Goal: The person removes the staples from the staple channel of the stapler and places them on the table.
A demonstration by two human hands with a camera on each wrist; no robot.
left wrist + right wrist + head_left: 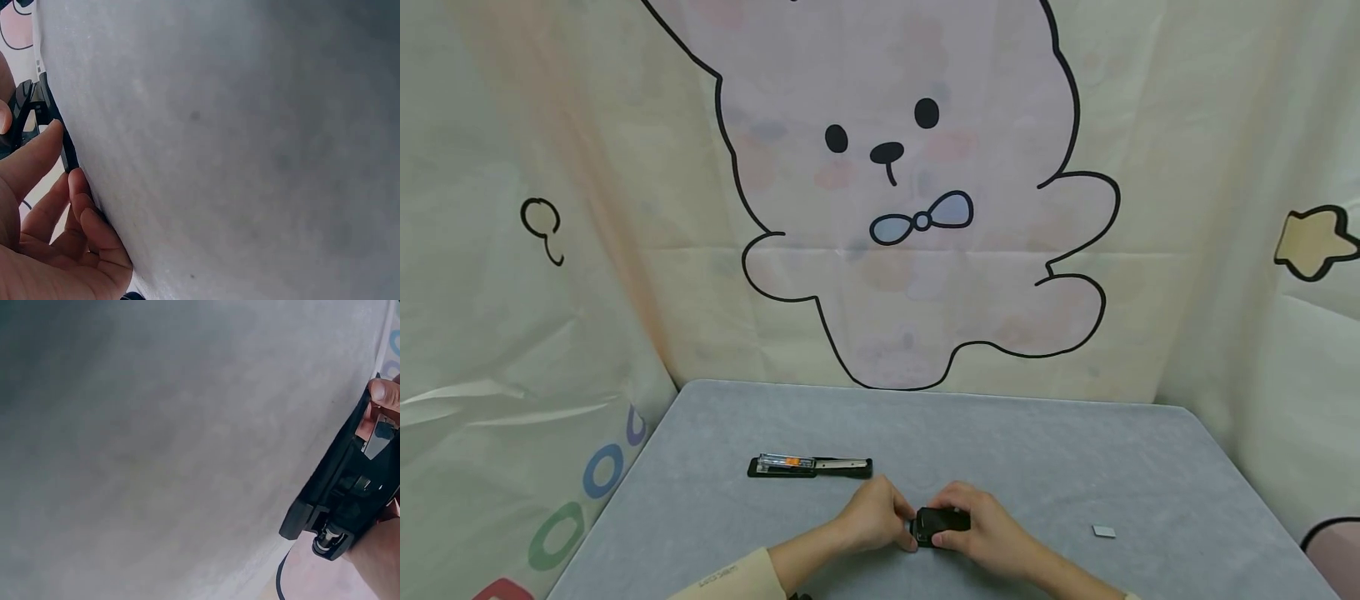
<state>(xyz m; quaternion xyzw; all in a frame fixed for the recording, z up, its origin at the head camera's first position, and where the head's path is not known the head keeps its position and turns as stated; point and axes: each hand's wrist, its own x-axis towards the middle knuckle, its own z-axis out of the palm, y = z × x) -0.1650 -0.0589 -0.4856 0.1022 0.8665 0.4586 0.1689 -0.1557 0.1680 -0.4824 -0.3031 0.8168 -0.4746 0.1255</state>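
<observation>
Grey-blue cloth tabletop [1000, 450] is supporting a black plastic hinged stapler [942, 522]; left hand [874, 518] is pinching its base, right hand [985, 529] is clamping fingers on its body. Adjusting seems ongoing; next move is probably needing a steady base.

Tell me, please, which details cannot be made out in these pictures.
Head view: part of the black stapler, behind the right hand.
Right wrist view: most of the left hand, beyond the right edge.
Head view: left sleeve's lettering and what the grey piece is, both too small to tell.
</observation>
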